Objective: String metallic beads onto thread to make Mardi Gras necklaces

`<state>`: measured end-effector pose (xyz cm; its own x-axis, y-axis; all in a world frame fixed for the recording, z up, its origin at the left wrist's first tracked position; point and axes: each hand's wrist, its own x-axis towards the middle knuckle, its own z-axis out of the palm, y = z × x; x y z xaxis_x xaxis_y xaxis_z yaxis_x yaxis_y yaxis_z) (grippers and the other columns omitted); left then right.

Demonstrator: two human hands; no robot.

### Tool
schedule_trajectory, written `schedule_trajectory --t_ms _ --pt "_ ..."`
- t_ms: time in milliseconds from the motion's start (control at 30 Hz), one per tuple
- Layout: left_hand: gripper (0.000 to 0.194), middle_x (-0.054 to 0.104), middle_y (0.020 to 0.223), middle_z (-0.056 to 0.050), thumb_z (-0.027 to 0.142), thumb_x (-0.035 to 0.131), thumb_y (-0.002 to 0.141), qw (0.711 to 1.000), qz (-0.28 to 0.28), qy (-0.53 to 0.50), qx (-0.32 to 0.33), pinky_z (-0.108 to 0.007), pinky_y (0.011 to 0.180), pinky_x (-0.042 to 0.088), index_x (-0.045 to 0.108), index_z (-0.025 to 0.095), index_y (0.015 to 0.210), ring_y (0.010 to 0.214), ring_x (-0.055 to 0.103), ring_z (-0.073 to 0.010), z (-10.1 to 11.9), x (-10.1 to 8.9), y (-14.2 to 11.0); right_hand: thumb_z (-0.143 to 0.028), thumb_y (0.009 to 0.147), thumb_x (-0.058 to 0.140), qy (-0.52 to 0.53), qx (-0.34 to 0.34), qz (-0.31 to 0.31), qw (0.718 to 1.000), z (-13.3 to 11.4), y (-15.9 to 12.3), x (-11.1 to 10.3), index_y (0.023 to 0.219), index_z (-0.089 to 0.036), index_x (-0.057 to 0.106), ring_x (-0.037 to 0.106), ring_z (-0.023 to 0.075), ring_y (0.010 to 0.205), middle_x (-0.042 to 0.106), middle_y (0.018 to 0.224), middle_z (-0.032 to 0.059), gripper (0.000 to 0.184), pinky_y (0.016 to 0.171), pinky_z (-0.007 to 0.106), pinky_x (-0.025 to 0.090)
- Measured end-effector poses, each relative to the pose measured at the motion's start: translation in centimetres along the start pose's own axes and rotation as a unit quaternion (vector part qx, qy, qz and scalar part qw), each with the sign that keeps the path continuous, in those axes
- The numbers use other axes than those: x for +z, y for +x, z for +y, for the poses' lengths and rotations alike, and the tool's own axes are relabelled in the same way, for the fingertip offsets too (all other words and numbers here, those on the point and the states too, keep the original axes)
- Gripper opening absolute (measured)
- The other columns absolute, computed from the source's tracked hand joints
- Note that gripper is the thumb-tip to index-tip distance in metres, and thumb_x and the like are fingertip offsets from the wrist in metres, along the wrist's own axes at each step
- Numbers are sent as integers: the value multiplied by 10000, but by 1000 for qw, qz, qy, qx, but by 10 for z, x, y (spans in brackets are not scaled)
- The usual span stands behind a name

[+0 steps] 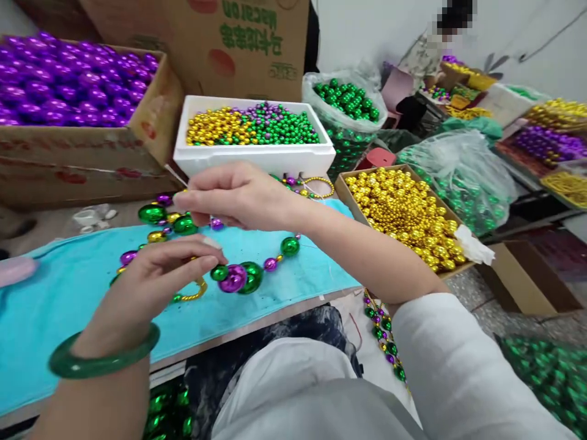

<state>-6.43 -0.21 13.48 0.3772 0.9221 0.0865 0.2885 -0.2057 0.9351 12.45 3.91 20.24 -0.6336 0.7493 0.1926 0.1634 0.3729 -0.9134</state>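
My left hand (172,263), with a green bangle (105,360) at its wrist, is closed at the end of a bead strand, its fingertips against a small green bead (219,273). A large purple bead (233,278) and a large green bead (251,278) follow on the strand, which curves right over the blue cloth (293,287). Just above, my right hand (238,192) reaches across with its fingers pinched together. A thin white thread (177,176) sticks out past those fingers. More green, gold and purple beads (153,214) lie behind both hands.
A carton of purple balls (158,79) stands at the left, beside a white foam box (257,159) of mixed beads. On the right are a carton of gold beads (398,214) and plastic bags of green beads (353,101). Another person (422,58) is at the far right.
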Motion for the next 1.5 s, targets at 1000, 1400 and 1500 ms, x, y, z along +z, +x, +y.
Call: schedule_trajectory --t_ms 1000,1400,1500 --pt "295 638 676 -10 505 729 632 970 -106 9 -217 -243 566 448 711 217 695 612 532 -142 -36 80 55 -151 958 396 -509 342 71 787 204 -209 -28 1174 -180 623 484 252 1087 596 1154 127 315 857 330 409" --pt "253 644 651 -14 432 713 677 974 -83 -11 -211 -239 569 440 704 185 728 620 542 -135 -30 84 58 -160 921 407 -544 281 12 791 206 -185 -28 1070 -134 630 471 295 1028 575 1132 172 270 851 400 361" --pt "244 645 649 -13 422 711 678 974 -79 -10 -211 -236 559 436 704 183 730 611 538 -130 -29 83 57 -157 936 385 -530 317 21 786 201 -190 -30 1081 -126 641 496 288 1014 602 1084 172 296 840 386 363"
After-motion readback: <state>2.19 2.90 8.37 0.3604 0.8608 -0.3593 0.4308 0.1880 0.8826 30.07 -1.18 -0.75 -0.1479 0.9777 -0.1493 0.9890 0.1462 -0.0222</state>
